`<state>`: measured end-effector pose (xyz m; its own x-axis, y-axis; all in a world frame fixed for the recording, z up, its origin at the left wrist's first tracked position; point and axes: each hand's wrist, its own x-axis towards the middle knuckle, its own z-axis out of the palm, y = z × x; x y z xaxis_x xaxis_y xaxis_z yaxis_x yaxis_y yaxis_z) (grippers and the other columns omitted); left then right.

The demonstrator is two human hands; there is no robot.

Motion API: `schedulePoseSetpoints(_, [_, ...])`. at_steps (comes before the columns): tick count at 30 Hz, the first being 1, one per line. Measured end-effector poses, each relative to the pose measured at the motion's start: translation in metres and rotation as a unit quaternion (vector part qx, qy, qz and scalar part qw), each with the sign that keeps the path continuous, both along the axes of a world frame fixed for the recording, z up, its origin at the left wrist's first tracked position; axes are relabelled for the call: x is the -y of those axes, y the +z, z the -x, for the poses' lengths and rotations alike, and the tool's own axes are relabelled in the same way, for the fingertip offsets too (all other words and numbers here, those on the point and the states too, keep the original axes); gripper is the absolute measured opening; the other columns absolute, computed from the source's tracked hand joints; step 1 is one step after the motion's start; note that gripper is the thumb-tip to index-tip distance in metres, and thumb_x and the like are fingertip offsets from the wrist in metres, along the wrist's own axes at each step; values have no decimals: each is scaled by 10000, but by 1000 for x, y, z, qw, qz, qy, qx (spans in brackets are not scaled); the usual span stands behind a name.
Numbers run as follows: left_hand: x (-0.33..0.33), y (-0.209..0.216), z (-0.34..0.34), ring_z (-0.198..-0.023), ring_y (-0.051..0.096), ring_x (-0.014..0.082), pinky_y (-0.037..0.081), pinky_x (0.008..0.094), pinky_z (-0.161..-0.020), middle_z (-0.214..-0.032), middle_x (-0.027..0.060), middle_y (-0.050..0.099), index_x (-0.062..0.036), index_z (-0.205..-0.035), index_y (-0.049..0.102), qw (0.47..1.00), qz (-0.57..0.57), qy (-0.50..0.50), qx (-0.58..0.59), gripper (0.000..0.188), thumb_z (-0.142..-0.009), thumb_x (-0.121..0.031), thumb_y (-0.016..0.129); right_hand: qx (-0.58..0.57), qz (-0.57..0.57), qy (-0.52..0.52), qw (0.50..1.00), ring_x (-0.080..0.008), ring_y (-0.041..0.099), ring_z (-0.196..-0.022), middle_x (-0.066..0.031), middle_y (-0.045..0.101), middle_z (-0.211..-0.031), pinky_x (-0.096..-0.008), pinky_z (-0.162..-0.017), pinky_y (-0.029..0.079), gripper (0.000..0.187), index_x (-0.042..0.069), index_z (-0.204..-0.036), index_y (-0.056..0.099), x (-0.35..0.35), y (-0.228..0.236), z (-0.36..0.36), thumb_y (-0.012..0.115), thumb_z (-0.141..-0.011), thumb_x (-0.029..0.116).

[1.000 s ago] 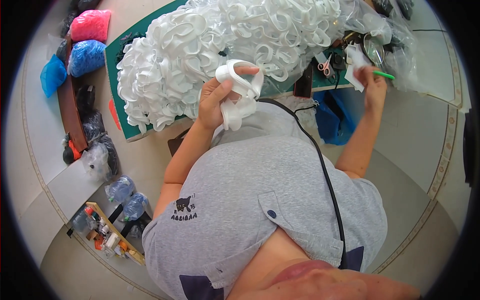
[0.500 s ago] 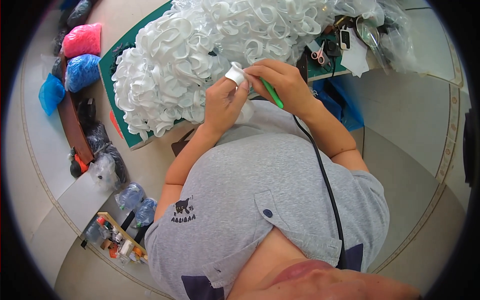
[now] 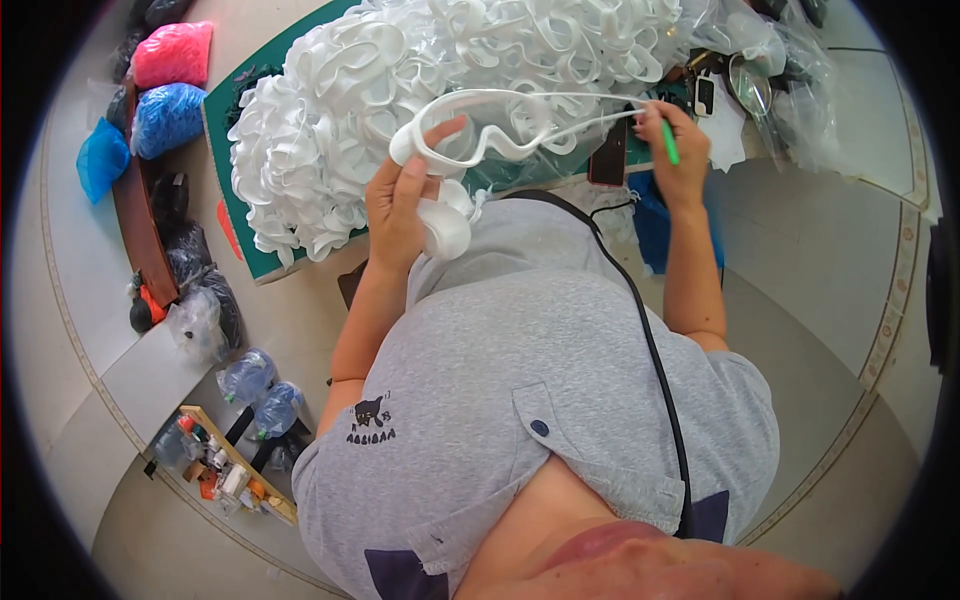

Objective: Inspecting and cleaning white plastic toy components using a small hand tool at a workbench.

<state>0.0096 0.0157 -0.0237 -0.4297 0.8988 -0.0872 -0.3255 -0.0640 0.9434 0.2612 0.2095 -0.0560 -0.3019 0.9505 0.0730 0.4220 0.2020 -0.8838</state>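
A white, soft-looking strip [image 3: 505,152] is stretched between my hands in narrow, wavy strands. My left hand [image 3: 392,215] pinches its wide end between thumb and fingers, with the index finger pointing up along it. Just below those fingers hangs a broader curled white piece [image 3: 447,230]. Out to the right, my right hand [image 3: 682,155] is closed round a slim green-handled tool [image 3: 669,142] and pinches the thin ends of the strands. The tool's tip is hidden. Behind my hands, a big heap of similar white curled strips [image 3: 310,130] covers much of the table.
The table has a green top [image 3: 262,262]. A dark phone [image 3: 607,158] lies at its near edge, and a small white device [image 3: 705,97] rests on paper farther right. Pink [image 3: 172,55] and blue [image 3: 168,120] bags stand at the left. A black cord [image 3: 640,310] runs over my shirt.
My hands, close together before, are now far apart: the right moved right with the green tool, the left slightly left and down. The white strip is drawn out between them.
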Motion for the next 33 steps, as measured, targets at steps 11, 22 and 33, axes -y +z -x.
schedulePoseSetpoints(11, [-8,-4,33,-863,532,25,414,163,-688,-1263,154,566,12,-1292,478,999,-27,24,14,385,-981,-210,434,502,267,70,820,-283,654,-658,-134,633,-667,-344,-609,487,260,-6,-793,655,13,-38,-174,643,-847,248])
schedulePoseSetpoints(22, [-37,14,-7,-881,550,77,427,238,-801,-1011,29,644,-28,-1215,573,946,100,-307,-39,331,-953,-228,535,-218,170,363,890,-98,598,-933,-42,625,-932,-254,-803,477,149,55,-857,497,25,15,58,644,-838,63])
schedulePoseSetpoints(33, [0,-31,13,-950,612,162,508,285,-822,-1084,115,622,1,-1310,441,931,229,-160,234,551,-845,-160,689,10,-152,53,987,-363,616,-706,-180,634,-771,-396,-645,496,204,21,-935,618,-128,-66,166,673,-768,125])
